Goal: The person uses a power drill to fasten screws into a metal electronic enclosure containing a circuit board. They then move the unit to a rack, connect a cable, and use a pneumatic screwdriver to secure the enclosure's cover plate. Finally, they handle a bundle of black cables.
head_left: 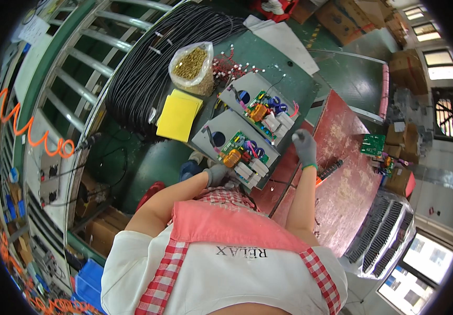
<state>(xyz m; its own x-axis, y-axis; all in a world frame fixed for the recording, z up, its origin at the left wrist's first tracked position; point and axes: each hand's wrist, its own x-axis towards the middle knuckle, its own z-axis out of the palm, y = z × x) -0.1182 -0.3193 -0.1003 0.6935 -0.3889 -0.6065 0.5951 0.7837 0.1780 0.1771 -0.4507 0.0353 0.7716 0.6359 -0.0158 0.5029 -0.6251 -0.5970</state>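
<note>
My left hand [217,174], in a grey glove, is at the near edge of the nearer grey metal plate [205,137]. Its fingers are mostly hidden there. On that plate lies a green circuit board [240,148] with a yellow coil, blue parts and pale blocks. Just beyond is a second grey plate [240,84] bearing a similar circuit board [268,111]. My right hand [305,147], gloved in grey with a green cuff, hovers right of the plates with its fingers curled in. Whatever it may hold is too small to make out.
Yellow sheets [179,115], a bag of brass-coloured small parts [192,68], red wires [231,65] and a black cable bundle [142,68] lie beyond. On the red tabletop [342,194] are a dark ribbed object [331,170] and another green board [372,145]. A roller rack [87,65] stands left.
</note>
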